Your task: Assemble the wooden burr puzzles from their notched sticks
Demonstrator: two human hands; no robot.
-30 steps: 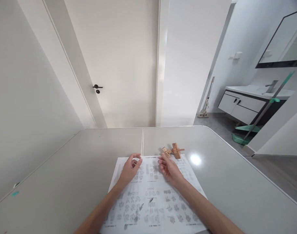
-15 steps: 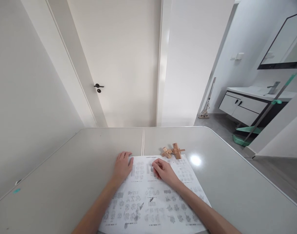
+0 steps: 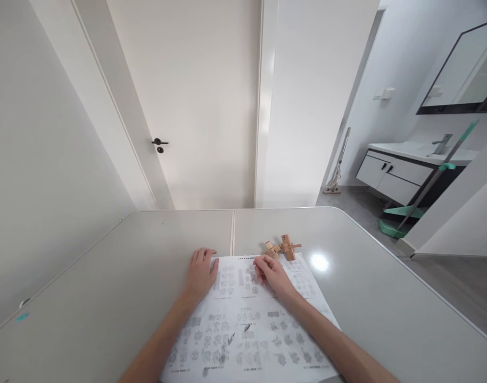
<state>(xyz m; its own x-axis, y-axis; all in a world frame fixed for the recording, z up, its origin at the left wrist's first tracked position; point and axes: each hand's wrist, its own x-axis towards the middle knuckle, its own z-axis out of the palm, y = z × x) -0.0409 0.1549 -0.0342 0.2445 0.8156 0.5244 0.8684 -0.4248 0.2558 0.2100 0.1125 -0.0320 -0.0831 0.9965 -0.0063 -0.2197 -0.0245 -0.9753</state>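
A printed paper sheet (image 3: 227, 335), covered with rows of small grey diagrams, lies on the table. My left hand (image 3: 201, 270) rests flat at its upper left edge, fingers spread and thumb apart, partly on the sheet and partly on the tabletop. Over the upper middle of the sheet is my right hand (image 3: 273, 274), with its fingers curled in and nothing visible in them. Just beyond it, by the sheet's top edge, sit two wooden interlocking puzzles: a smaller light one (image 3: 272, 248) and a larger brown one (image 3: 289, 248), close together.
The grey table (image 3: 107, 298) has a seam across it and a bright light reflection at right. Behind stands a white door (image 3: 203, 106) with a black handle. A mop (image 3: 339, 165), a washbasin cabinet (image 3: 395, 170) and a green dustpan (image 3: 391, 229) are off to the right.
My right hand has shifted slightly up and to the right over the sheet, nearer the wooden puzzles. My left hand stays in place. The view has turned slightly.
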